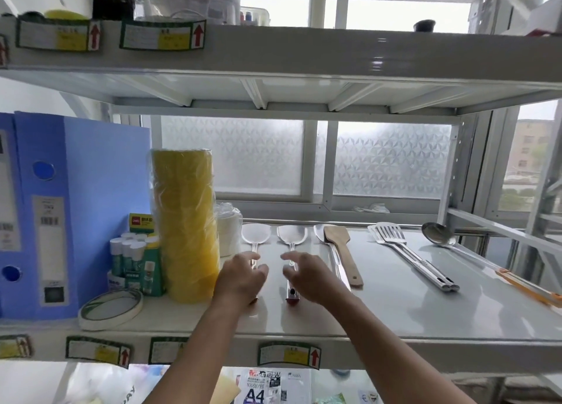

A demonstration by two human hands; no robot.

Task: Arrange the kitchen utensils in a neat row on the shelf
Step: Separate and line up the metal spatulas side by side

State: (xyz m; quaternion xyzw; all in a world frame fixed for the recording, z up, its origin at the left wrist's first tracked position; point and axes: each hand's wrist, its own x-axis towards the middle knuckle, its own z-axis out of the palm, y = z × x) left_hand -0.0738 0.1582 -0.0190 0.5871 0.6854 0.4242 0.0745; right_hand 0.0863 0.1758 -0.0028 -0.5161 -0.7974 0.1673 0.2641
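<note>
Several utensils lie side by side on the grey shelf [395, 309], handles towards me. From the left there are a steel spatula [256, 235], a second steel spatula [292, 235] with a red handle tip, a wooden spatula [340, 245] resting over a steel one [320, 232], two slotted turners [395, 239] and a ladle [438, 234] with an orange handle. My left hand [240, 279] hovers over the first spatula's handle and hides most of it. My right hand [308, 277] is just right of the second spatula's handle. Both hands have loose, spread fingers.
A tall yellow wrapped roll stack [185, 224], a stack of white cups [228, 231], glue sticks [130, 254], a tape ring [111, 309] and blue binders [76, 208] crowd the shelf's left. An upper shelf [304, 53] hangs overhead. A frosted window [389, 160] is behind.
</note>
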